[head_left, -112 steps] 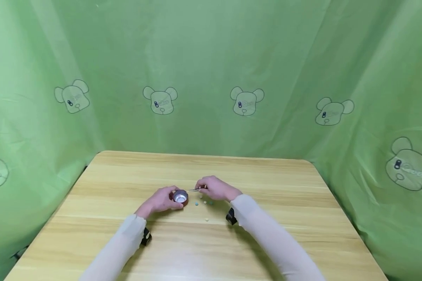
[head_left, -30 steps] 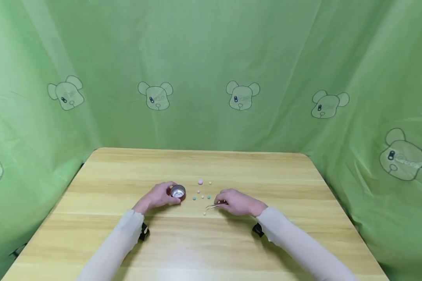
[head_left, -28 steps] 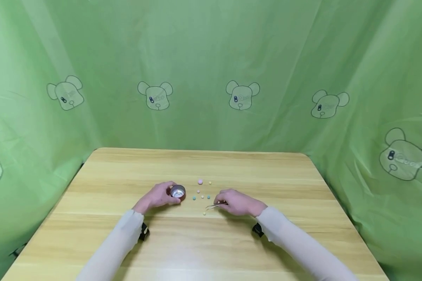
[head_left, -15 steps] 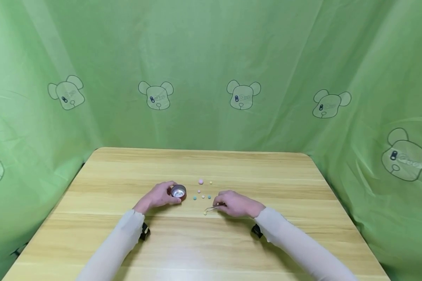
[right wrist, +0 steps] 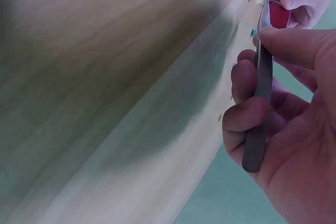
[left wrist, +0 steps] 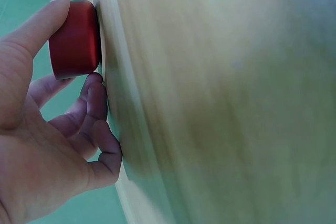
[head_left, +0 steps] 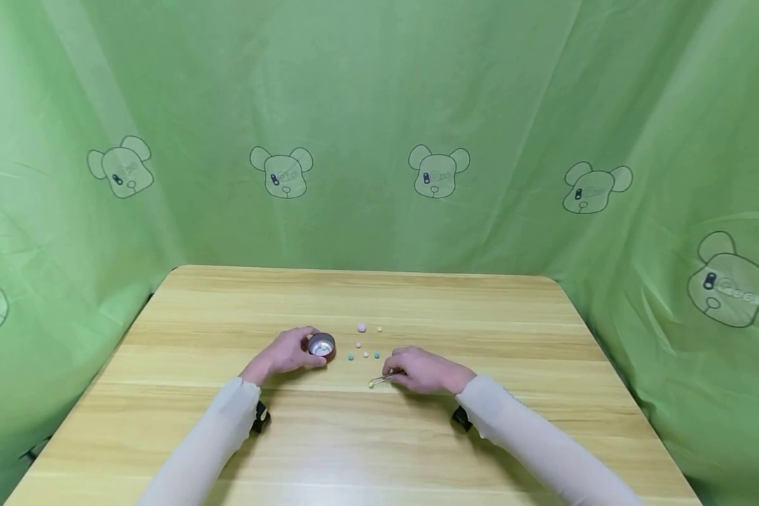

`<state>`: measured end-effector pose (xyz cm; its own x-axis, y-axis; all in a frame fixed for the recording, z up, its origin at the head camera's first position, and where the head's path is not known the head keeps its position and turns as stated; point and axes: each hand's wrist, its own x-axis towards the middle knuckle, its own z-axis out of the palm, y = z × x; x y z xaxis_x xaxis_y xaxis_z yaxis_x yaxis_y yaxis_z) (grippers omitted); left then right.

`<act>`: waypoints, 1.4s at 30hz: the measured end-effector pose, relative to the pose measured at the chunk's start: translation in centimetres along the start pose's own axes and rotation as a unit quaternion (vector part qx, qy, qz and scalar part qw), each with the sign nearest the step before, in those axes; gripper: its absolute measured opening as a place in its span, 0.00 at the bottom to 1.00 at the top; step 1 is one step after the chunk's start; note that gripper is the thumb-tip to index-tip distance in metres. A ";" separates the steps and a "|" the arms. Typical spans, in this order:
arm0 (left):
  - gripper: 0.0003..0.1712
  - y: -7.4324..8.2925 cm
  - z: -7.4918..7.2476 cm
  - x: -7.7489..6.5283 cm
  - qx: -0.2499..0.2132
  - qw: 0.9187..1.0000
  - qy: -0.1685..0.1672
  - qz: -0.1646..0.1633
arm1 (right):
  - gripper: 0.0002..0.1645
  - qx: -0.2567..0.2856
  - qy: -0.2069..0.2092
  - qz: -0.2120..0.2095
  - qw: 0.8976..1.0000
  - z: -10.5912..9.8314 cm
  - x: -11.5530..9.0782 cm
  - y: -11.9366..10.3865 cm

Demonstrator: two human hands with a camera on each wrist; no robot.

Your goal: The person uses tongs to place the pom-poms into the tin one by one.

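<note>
My left hand [head_left: 286, 351] holds a small round red tin [left wrist: 76, 40] on the table, thumb on one side and fingers on the other. The tin is open at the top, with a silvery inside and something small and pale in it. In my right hand [head_left: 425, 370] is a pair of metal tweezers [right wrist: 256, 145], pinched between thumb and fingers and pointing left. Their tips meet a small yellow bead [head_left: 370, 385], the bead nearest the front. The right wrist view shows this bead right at the tweezer tips.
Between the hands lie a larger pink bead [head_left: 362, 328], another yellow bead [head_left: 379, 329], two blue-green beads [head_left: 351, 357] and two pale beads [head_left: 358, 345]. The wooden table [head_left: 455, 302] ends at a green curtain [head_left: 367, 232] behind and at the sides.
The right hand has drawn back from beside the tin to the right and nearer, bringing the tweezer tips down to the front yellow bead. The left hand keeps holding the tin.
</note>
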<state>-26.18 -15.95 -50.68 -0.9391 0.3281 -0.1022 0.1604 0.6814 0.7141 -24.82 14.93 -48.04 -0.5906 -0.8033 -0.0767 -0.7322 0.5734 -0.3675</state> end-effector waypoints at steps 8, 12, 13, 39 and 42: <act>0.32 0.0 0.0 0.0 -0.005 1.000 0.001 0.001 | 0.06 -0.015 0.008 -0.025 1.000 0.1 0.0 0.2; 0.32 0.0 0.0 0.0 -0.007 1.000 0.000 -0.003 | 0.06 -0.014 0.007 -0.028 0.999 0.1 0.0 0.3; 0.32 0.0 0.0 0.0 -0.007 1.000 0.000 -0.004 | 0.06 -0.014 0.007 -0.028 0.999 0.1 0.0 0.3; 0.33 0.3 0.0 -0.2 0.006 1.000 -0.005 -0.003 | 0.09 -0.001 0.061 -0.023 0.998 -2.2 2.6 1.2; 0.32 0.3 0.0 -0.1 0.004 1.000 -0.003 -0.005 | 0.09 -0.006 0.068 -0.022 0.997 -2.6 3.3 1.2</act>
<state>-26.04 -15.78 -50.44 -0.9387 0.3251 -0.1148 0.1526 0.6904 0.7071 -28.59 13.38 -46.30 -0.5981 -0.7986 0.0669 -0.7617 0.5405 -0.3573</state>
